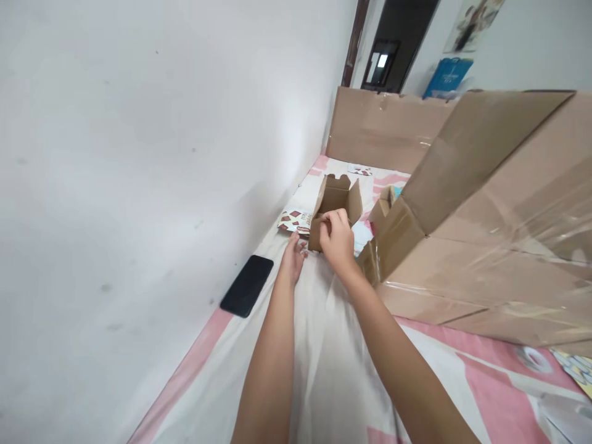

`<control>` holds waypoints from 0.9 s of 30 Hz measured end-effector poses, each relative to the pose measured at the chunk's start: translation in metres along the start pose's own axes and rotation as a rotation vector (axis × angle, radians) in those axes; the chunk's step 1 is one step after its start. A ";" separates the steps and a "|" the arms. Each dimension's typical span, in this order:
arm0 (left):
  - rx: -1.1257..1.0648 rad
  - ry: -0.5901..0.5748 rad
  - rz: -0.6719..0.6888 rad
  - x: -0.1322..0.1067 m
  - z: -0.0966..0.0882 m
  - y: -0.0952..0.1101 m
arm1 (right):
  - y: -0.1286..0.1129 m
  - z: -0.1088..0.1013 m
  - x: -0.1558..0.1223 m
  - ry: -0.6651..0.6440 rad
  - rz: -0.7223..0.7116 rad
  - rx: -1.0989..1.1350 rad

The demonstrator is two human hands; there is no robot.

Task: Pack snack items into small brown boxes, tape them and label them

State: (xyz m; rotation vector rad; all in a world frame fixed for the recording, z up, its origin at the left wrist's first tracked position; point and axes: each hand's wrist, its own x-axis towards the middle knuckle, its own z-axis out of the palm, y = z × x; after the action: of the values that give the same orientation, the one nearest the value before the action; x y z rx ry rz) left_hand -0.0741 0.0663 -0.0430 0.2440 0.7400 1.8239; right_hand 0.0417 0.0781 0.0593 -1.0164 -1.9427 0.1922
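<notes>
A small brown cardboard box (335, 198) stands with its top flaps up on the white and pink cloth. My right hand (338, 239) is at its near side, fingers curled and pinched over the near flap. My left hand (293, 258) is beside the near left corner of the box, fingers loosely stretched and apart, with nothing visible in them. Just beyond its fingertips lies a printed packet (295, 221) with brown diamond shapes, against the left side of the box. The fingertips of my right hand are partly hidden by the hand.
A black phone (247, 285) lies along the white wall (161, 154) on the left. Large taped cardboard (481, 271) stands close on the right, and another cardboard panel (383, 126) closes the back. A roll of clear tape (535, 359) rests at lower right on the cloth (324, 345).
</notes>
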 end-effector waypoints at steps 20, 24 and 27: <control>-0.064 0.049 -0.031 -0.003 0.000 0.007 | 0.022 0.016 -0.027 0.329 -0.084 0.309; 0.010 0.016 -0.052 -0.004 -0.002 0.008 | 0.021 0.007 -0.025 0.294 -0.070 0.333; 0.060 0.026 -0.047 -0.003 -0.004 0.012 | 0.020 0.006 -0.025 0.286 -0.038 0.345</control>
State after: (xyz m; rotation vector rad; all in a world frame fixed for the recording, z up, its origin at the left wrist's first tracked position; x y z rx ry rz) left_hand -0.0845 0.0600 -0.0383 0.2407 0.8128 1.7654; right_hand 0.0552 0.0746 0.0302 -0.7338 -1.5997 0.3288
